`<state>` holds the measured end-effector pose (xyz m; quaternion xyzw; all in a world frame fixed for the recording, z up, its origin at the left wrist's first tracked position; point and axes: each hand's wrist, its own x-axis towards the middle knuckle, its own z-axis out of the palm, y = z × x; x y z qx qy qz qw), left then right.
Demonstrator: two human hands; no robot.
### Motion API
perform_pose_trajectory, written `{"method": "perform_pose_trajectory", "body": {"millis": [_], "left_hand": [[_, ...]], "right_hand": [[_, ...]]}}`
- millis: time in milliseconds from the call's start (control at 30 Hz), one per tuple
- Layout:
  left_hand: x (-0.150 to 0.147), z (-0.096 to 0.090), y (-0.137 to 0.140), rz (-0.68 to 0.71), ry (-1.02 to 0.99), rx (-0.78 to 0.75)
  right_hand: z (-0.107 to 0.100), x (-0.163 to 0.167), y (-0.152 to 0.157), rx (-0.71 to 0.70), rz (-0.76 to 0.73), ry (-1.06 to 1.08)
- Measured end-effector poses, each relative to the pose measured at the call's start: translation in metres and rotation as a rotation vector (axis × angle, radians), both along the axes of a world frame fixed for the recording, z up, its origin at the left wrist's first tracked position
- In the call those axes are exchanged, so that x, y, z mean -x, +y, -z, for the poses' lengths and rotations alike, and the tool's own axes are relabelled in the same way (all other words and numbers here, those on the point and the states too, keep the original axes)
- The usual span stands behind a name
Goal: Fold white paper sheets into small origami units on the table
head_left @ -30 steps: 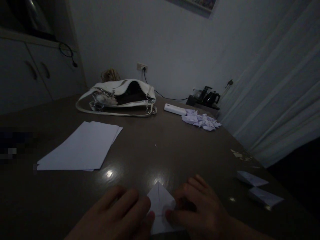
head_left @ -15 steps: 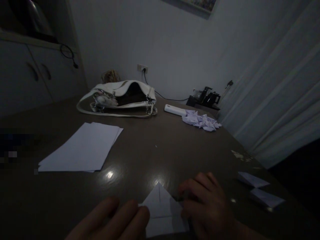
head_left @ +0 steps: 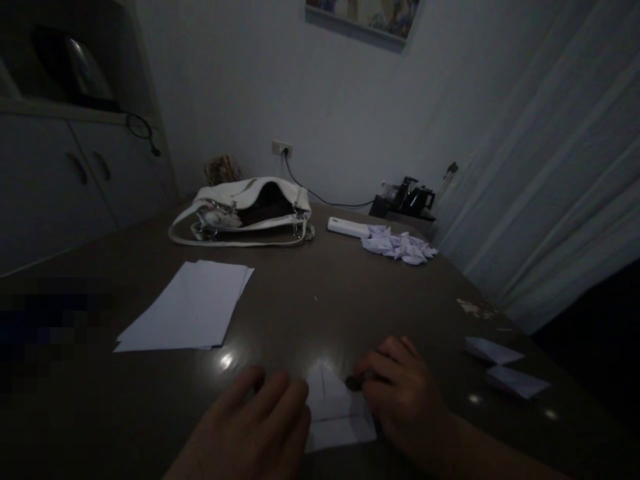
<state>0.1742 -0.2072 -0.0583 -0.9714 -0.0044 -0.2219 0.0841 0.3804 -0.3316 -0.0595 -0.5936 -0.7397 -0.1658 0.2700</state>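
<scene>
1. The brown surface (head_left: pixel 305 327) lies under the folded sheet (head_left: pixel 340 405) (it shines in spots).
2. A white bag (head_left: pixel 240 195) rests far beyond the folded sheet, mouth gaping.
3. A paper stack (head_left: pixel 187 310) lies beyond and left of the folded sheet.
4. A paper pile (head_left: pixel 400 247) sits far beyond it, rightward.
5. The left hand (head_left: pixel 263 420), fingers curled, meets the folded sheet's left side; the right hand (head_left: pixel 407 397), fingers bent, its right (whether either grips, I cannot tell).
6. Two folded pieces (head_left: pixel 517 381) lie right of the folded sheet.

White paper (head_left: pixel 340 405), brown tabletop (head_left: pixel 295 287)
</scene>
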Motion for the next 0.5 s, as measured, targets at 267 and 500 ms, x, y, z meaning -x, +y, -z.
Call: {"method": "perform_pose_trajectory", "body": {"millis": [267, 500], "left_hand": [[-0.006, -0.027, -0.026, -0.131, 0.3, 0.006], [-0.022, -0.056, -0.022, -0.224, 0.435, 0.298]], "right_hand": [[-0.008, -0.003, -0.002, 0.203, 0.05, 0.172], [-0.009, 0.006, -0.008, 0.265, 0.123, 0.414]]}}
